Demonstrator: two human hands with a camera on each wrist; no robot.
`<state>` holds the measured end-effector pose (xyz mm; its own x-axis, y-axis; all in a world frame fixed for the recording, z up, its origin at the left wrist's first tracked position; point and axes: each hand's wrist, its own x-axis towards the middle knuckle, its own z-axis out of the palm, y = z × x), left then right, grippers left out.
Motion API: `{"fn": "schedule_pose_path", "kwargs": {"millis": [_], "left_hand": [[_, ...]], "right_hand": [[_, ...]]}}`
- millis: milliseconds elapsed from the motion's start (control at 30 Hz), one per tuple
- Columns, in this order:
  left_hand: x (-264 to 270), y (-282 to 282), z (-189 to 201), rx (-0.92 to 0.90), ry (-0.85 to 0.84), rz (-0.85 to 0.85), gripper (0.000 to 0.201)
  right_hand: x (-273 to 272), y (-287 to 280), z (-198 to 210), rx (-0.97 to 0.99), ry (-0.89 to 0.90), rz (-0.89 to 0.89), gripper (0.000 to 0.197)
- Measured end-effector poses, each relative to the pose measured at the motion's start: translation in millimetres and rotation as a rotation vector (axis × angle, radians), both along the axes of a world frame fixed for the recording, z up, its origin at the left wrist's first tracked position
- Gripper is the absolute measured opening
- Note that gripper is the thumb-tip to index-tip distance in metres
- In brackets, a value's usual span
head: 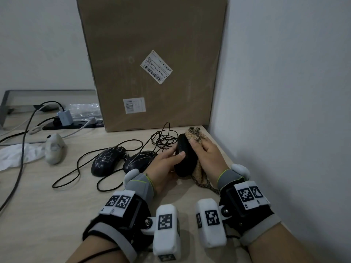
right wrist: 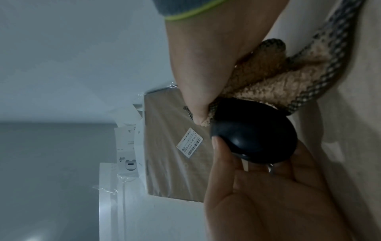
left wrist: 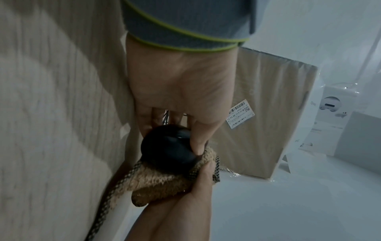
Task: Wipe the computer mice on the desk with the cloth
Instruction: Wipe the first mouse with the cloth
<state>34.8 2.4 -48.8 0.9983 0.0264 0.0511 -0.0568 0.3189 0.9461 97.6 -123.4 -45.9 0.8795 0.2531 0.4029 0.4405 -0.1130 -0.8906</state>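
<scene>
A black mouse [head: 185,158] is lifted off the desk on its side. My left hand [head: 167,160] grips it from the left, thumb on its top. My right hand [head: 205,154] holds a tan fuzzy cloth [head: 197,135] with a dark woven border against the mouse's right side. In the wrist views the black mouse [left wrist: 169,146] [right wrist: 253,133] sits between both hands with the cloth [left wrist: 164,182] [right wrist: 266,81] bunched behind it. Two more black mice with pale scribbles [head: 108,160] [head: 138,161] lie on the desk to the left, their cables looped around them.
A tall cardboard box [head: 152,63] stands at the back against the wall. A grey-white mouse [head: 54,149] and a crumpled white sheet [head: 17,155] lie far left. A power strip with a charger [head: 65,117] and cables is at the back left. The wall is close on the right.
</scene>
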Motion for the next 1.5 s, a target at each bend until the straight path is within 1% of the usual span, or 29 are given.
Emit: {"fn": "schedule_pose_path", "kwargs": {"millis": [33,67,133,200,300,433,500,567,633,700,833,900,967,1000,1033,1100,1167,1267,1333,1400,1467,1500], "left_hand": [[0,0,0,0.014,0.003,0.000,0.035],[-1,-1,1,0.026,0.005,0.002,0.037],[0,-3,1,0.025,0.011,0.012,0.038],[1,-3,1,0.008,0.013,0.029,0.035],[3,-2,1,-0.003,0.012,0.088,0.029],[5,2,1,-0.019,0.023,0.150,0.026],[5,2,0,0.004,0.032,0.150,0.026],[3,1,1,0.049,0.038,0.127,0.029],[1,-1,2,0.064,0.049,0.094,0.036],[2,-2,1,0.065,0.049,0.086,0.038],[5,-2,-1,0.043,0.041,0.105,0.028],[6,0,-2,0.031,0.042,0.131,0.020],[5,1,-1,0.029,0.058,0.154,0.018],[5,0,-1,0.037,0.064,0.149,0.021],[4,0,0,0.048,0.066,0.128,0.025],[2,-2,0,0.052,0.067,0.076,0.033],[2,-3,0,0.054,0.063,0.071,0.035],[4,-3,0,0.018,0.070,0.115,0.031],[5,-2,-1,-0.009,0.078,0.153,0.028],[6,-1,-1,-0.026,0.086,0.162,0.028],[4,-1,0,-0.035,0.086,0.134,0.023],[4,-1,0,-0.031,0.081,0.101,0.024]], "right_hand": [[1,0,0,0.003,0.019,-0.031,0.047],[2,-1,0,0.016,0.040,-0.064,0.048],[6,-3,-2,0.049,0.087,-0.135,0.042],[5,-3,-1,0.088,0.110,-0.179,0.041],[0,-4,3,0.129,0.041,-0.151,0.048],[-6,-1,3,-0.003,-0.083,-0.034,0.049],[-6,0,2,-0.059,-0.071,-0.018,0.047],[-5,-3,3,-0.069,-0.051,-0.059,0.036],[-3,-6,4,-0.054,-0.033,-0.116,0.040],[-1,-6,3,-0.036,-0.028,-0.160,0.041],[1,-6,1,0.040,-0.040,-0.214,0.037],[0,-5,3,0.039,-0.085,-0.140,0.023],[-1,-3,2,-0.029,-0.121,-0.085,0.025],[-1,-3,2,-0.047,-0.122,-0.083,0.023],[-2,-4,2,-0.041,-0.118,-0.107,0.026],[0,-5,2,-0.035,-0.090,-0.183,0.040],[-1,-6,4,-0.032,-0.065,-0.228,0.042],[-2,-5,5,0.030,-0.044,-0.254,0.038],[-4,-5,7,0.048,-0.069,-0.186,0.024],[-3,-3,3,-0.030,-0.111,-0.124,0.036],[-1,-1,1,-0.055,-0.109,-0.115,0.038],[0,-1,0,-0.050,-0.099,-0.131,0.038]]}}
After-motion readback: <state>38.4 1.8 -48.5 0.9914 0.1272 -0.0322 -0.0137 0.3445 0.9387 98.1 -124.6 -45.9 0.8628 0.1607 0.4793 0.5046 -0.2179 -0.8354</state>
